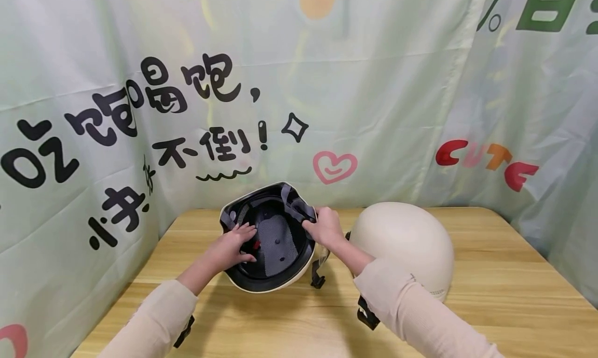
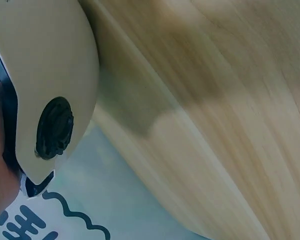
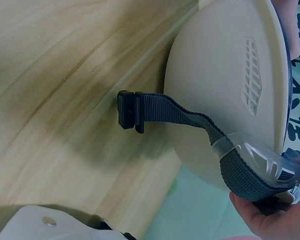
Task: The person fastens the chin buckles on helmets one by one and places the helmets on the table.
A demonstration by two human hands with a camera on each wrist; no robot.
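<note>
A cream helmet (image 1: 233, 285) is tipped with its dark padded inside toward me, over the middle of the table. My left hand (image 1: 232, 249) reaches over its left rim, fingers spread against the black lining (image 1: 278, 244). At the right rim, my right hand (image 1: 325, 227) grips the helmet edge beside the grey strap. From that side a dark strap (image 3: 175, 110) with a black buckle (image 3: 130, 111) hangs past the shell, a clear plastic piece (image 3: 260, 157) on it. In the left wrist view, a round black fitting (image 2: 55, 127) shows on the shell.
A second cream helmet (image 1: 397, 233) sits dome-up on the wooden table (image 1: 495, 264), right of the first, partly behind my right forearm. Its black buckle (image 1: 367, 314) lies at its near side. Another black buckle (image 1: 184, 332) shows beside my left sleeve. A printed curtain (image 1: 388, 104) hangs behind.
</note>
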